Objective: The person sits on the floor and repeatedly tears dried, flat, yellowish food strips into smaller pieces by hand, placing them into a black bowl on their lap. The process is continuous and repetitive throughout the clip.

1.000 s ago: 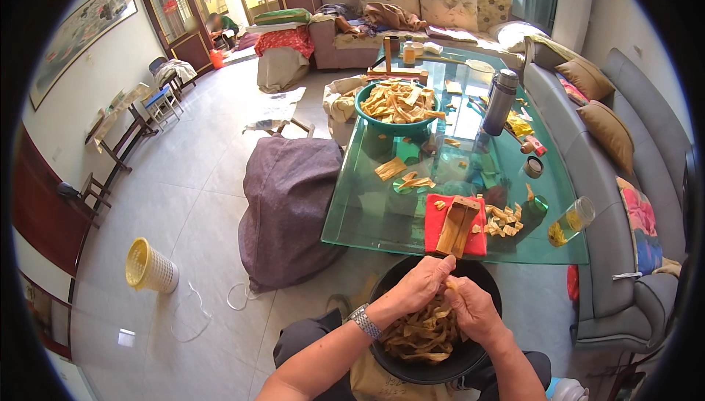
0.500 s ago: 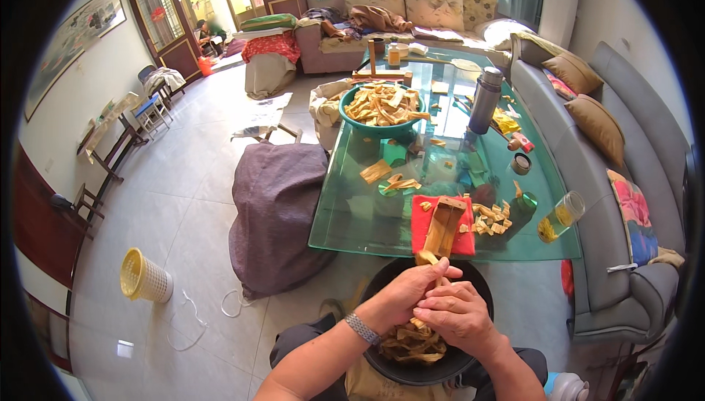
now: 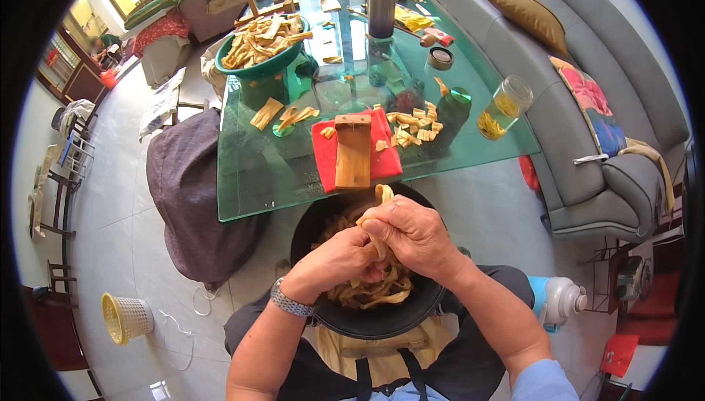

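My left hand (image 3: 339,261) and my right hand (image 3: 413,233) meet above a black basin (image 3: 418,314) between my knees. Pinched in the right fingers is a long, bent tan strip (image 3: 383,193) that looks dried and fibrous. The left fingers are curled around its lower part, where the hold is partly hidden. Many similar strips (image 3: 374,297) lie in the basin. Just beyond it, a wooden board with a raised end block (image 3: 353,157) rests on a red cloth (image 3: 324,160) at the glass table's near edge. Short cut pieces (image 3: 417,126) lie right of the cloth.
On the glass table (image 3: 440,153) stand a turquoise bowl (image 3: 258,72) heaped with strips, a thermos (image 3: 381,4) and a tilted glass jar (image 3: 504,107). A grey sofa (image 3: 481,48) runs along the right. Left are a cloth-covered heap (image 3: 192,188) and a plastic basket (image 3: 129,318).
My view has swung right and downward. Both hands have come nearer to me, away from the board; the right now pinches the strip above the left, its upper end bent over.
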Tool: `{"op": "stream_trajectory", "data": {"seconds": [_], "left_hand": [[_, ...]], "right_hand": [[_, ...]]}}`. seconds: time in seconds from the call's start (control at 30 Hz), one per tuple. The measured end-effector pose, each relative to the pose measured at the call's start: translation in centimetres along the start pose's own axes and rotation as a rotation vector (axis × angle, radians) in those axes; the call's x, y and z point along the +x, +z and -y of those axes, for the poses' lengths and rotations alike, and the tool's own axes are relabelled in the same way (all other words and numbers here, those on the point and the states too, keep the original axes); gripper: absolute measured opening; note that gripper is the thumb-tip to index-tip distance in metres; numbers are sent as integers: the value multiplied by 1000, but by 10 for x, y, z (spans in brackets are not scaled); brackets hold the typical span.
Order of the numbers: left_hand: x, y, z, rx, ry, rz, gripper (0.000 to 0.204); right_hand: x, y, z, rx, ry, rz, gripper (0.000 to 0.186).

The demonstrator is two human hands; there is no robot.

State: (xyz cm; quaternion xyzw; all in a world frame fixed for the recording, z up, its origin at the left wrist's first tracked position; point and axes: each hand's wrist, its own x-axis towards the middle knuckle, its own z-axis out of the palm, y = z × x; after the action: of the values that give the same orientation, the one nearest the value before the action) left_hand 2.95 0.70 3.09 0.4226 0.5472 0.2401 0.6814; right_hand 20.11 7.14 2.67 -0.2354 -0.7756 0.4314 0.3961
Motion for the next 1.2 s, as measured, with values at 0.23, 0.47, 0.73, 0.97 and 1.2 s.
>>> {"op": "stream_trajectory", "data": {"seconds": [0.23, 0.47, 0.73, 0.97, 1.2], "left_hand": [[-3, -7, 1, 245, 26, -17, 20], [-3, -14, 19, 432, 352, -326, 25], [11, -5, 28, 484, 671, -476, 43], [14, -14, 36, 440, 619, -494, 34], [14, -13, 25, -238, 412, -319, 35]], "right_hand": [[-6, 1, -22, -194, 13, 18, 14], [-6, -3, -29, 102, 539, 121, 30], [-12, 13, -71, 361, 721, 131, 40], [-5, 10, -45, 610, 925, 266, 37], [-8, 2, -39, 314, 545, 197, 36]]}}
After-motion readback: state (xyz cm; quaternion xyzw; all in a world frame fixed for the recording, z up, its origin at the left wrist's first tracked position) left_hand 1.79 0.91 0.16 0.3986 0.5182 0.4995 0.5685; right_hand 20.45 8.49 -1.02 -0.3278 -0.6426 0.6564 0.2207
